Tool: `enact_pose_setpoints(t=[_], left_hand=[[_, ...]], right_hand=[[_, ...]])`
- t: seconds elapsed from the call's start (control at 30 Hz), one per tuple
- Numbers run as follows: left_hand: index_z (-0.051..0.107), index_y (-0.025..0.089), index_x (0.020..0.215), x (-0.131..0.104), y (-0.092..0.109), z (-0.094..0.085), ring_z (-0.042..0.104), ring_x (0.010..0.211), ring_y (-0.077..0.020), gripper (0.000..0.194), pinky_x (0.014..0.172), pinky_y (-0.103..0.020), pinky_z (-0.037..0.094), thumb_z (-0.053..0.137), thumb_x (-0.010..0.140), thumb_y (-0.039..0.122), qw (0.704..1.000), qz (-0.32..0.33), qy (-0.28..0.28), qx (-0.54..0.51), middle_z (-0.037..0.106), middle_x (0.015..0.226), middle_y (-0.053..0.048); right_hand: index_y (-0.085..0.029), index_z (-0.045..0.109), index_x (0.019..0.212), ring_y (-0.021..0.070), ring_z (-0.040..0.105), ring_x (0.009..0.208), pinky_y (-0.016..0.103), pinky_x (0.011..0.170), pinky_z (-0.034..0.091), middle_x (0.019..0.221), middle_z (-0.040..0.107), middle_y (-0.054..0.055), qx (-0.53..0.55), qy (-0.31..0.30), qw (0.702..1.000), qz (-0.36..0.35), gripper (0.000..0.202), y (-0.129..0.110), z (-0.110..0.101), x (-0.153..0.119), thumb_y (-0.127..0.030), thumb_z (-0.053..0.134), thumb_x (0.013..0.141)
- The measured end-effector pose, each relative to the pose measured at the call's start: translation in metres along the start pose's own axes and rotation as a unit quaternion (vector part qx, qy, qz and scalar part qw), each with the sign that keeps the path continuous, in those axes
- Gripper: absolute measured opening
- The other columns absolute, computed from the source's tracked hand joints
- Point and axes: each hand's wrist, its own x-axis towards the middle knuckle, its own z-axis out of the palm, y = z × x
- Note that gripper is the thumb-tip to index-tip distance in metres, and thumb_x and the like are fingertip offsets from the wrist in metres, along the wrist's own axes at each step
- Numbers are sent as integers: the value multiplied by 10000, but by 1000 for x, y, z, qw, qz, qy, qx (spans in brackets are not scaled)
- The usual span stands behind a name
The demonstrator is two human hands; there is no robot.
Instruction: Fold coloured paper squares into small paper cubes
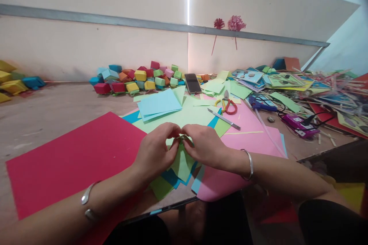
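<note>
Grip: L hand [158, 147] & R hand [205, 143] meet mid-view, thumbs + fingertips pinching a small pale-green folded paper piece [181, 143] btwn them; fingers hide much of it.
Paper's spot: above layered green & blue paper sheets [171, 178], nr table's front edge.
Wrists: open-ended silver metal cuff [85, 198] on L, thin silver metal bangle [252, 165] on R.
L side: big flat crimson paper sheet [77, 160], partly under L forearm.
R side: lg pink paper sheet [260, 145], partly under R forearm.
Tools: slim silver pen-shaped cutter [224, 118] just beyond R hand; metal hand tool w/ red & yellow handles [229, 106] nr it; blue plastic glue gun [261, 104] farther R.
Back: light-blue paper sheets [159, 105], black rectangular phone [193, 83], pile of multicol. paper cubes [140, 76].
</note>
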Motion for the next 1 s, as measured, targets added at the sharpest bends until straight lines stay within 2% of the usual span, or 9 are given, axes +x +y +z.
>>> enact_pose_setpoints(t=[0.17, 0.3, 0.57, 0.83, 1.0], left_hand=[[584, 221, 780, 3, -5, 0, 637, 749, -181, 89, 675, -298, 535, 502, 809, 240, 999, -20, -21, -22, 672, 790, -26], [609, 222, 816, 3, -5, 0, 646, 771, -184, 99, 670, -291, 541, 521, 819, 267, 998, -39, -40, -38, 686, 826, -27], [692, 228, 811, 4, -8, 0, 659, 796, -199, 169, 711, -319, 525, 537, 855, 281, 999, -14, -40, -35, 722, 840, -42], [706, 226, 869, 2, -11, 0, 684, 864, -197, 227, 704, -282, 508, 482, 898, 248, 998, 56, -7, 39, 737, 946, -57], [688, 230, 894, 2, -10, -1, 679, 845, -208, 138, 693, -289, 511, 594, 836, 313, 998, 24, -48, 38, 734, 916, -45]], right_hand=[[-156, 607, 1001, 186, 632, 876, 279, 682, 367, 991, 718, 88, 0, -18, 1000, 3, 121, 1, 0, 0, -179, 524, 917], [-151, 564, 1057, 172, 624, 754, 273, 628, 351, 913, 719, 75, 9, 5, 1000, 20, 163, 2, 0, 0, -181, 523, 903], [-143, 606, 1023, 184, 648, 797, 279, 647, 362, 943, 736, 102, -14, -6, 1000, 17, 166, 2, 0, 1, -168, 484, 913], [-136, 624, 997, 181, 637, 720, 283, 572, 275, 850, 734, 94, -82, -3, 996, 18, 178, 0, -2, 2, -194, 465, 939], [-136, 632, 987, 179, 639, 703, 286, 558, 261, 855, 741, 102, -98, 1, 995, 21, 177, 0, 0, 2, -203, 474, 943]])
